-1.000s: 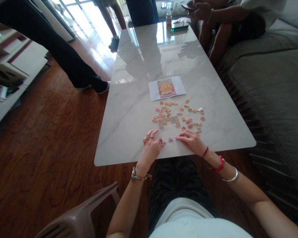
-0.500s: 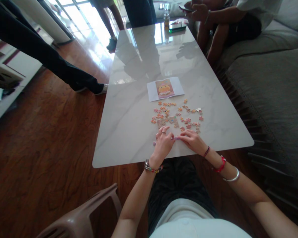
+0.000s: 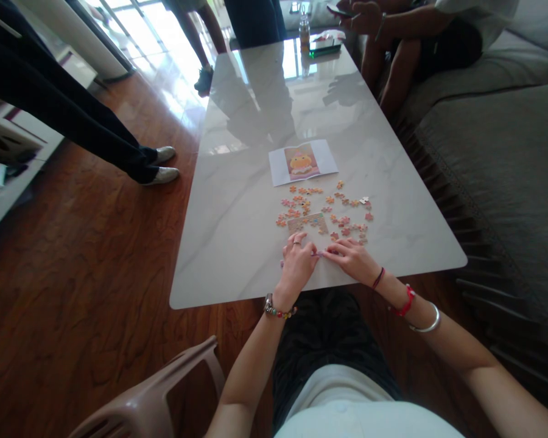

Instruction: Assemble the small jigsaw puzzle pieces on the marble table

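My left hand (image 3: 298, 263) is over the near part of the white marbled table (image 3: 228, 243), its thumb and index finger closed on the left end of a narrow strip of purple jigsaw pieces (image 3: 320, 253). From the other side, my right hand (image 3: 354, 260) pinches the strip's right end, fingers bent close together. Just beyond my left hand lies a brownish rectangular patch (image 3: 304, 224) with an uneven lower edge. Loose orange and pink jigsaw pieces (image 3: 346, 231) are scattered beyond both hands. My fingers partly hide the strip.
A creased sheet with a printed picture (image 3: 302, 163) lies behind the pieces. A bottle (image 3: 304, 33) and a dark green-edged object (image 3: 325, 50) stand at the far end. A plastic stool (image 3: 150, 395) is at lower left. People stand and sit around the table.
My hands keep their pinch on the purple strip with only a slight shift. At left, the standing person's feet have moved away from the table edge.
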Motion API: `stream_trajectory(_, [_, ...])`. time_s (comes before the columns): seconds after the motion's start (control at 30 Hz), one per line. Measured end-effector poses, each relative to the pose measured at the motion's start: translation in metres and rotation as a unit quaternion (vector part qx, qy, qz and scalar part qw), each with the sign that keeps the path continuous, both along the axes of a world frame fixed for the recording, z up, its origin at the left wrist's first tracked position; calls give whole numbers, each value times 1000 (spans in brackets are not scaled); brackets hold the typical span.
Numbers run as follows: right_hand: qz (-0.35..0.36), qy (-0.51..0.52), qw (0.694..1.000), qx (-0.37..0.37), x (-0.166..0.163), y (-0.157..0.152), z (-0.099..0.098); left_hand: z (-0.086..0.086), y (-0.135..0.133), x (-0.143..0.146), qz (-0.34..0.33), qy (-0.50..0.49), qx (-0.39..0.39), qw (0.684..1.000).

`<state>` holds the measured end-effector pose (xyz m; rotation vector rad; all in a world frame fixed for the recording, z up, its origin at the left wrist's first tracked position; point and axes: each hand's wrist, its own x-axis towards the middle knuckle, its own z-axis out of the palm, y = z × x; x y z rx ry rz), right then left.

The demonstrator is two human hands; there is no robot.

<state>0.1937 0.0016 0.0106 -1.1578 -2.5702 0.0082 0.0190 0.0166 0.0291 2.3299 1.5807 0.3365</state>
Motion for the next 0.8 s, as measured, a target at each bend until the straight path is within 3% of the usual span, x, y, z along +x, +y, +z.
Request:
stream_trajectory(0.4, [-12,-98,995,7,-16,-9,11,-5,1,-2,-7,-27,14,1000])
stream_trajectory(0.8, [-36,-34,999,3,-11,-14,0,-9,2,-6,-47,-51,26,997])
